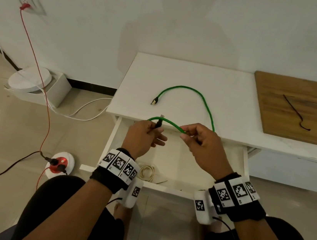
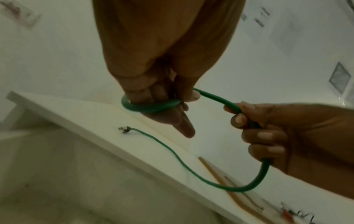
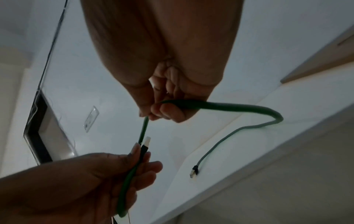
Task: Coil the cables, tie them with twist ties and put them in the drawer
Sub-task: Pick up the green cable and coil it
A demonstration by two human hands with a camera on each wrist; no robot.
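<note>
A green cable arcs across the white cabinet top; its far plug lies on the top. My left hand pinches the cable's near plug end above the open drawer, with the cable looped round its fingers. My right hand grips the same cable a short way along, fingers curled round it. A coiled beige cable lies in the drawer. A dark twist tie rests on the wooden board.
On the floor to the left are a white round device on its base, a red and white power strip and red, white and dark cords. A wall socket holds a red plug. My knees are under the drawer front.
</note>
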